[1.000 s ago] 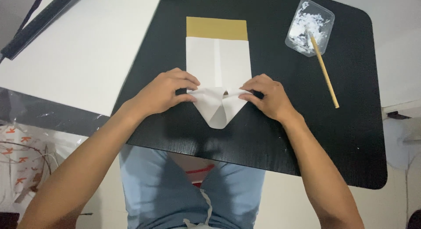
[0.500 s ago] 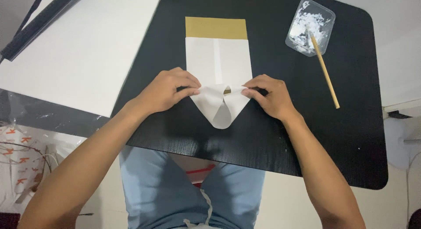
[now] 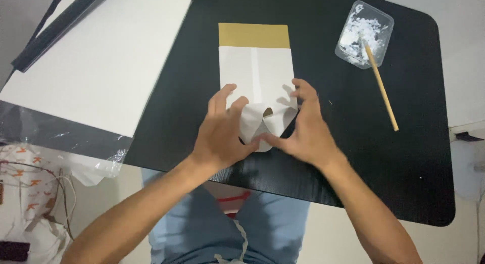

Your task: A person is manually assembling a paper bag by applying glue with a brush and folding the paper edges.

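Working surface: looking down, we see a black counter with rounded corners, and the paper job sits near its middle.
White board: a large white sheet lies at the counter's left edge, apart from our hands, with clear plastic wrap under its near side.
Folded paper: the white paper lies flat on the counter, its far end showing a gold-brown band. A centre crease runs down it and the near end is already folded toward a point, so we judge the early folds done. The two flaps at that end bulge up and are not yet pressed flat.
Left hand: our left hand rests on the left flap, fingers spread and loose, pressing rather than pinching.
Right hand: our right hand covers the right flap, fingers curved and open, thumb near the tip.
Glue tub: a clear plastic tub of white paste stands far right, well apart.
Stick: a wooden stick leans out of the tub; it lies untouched.
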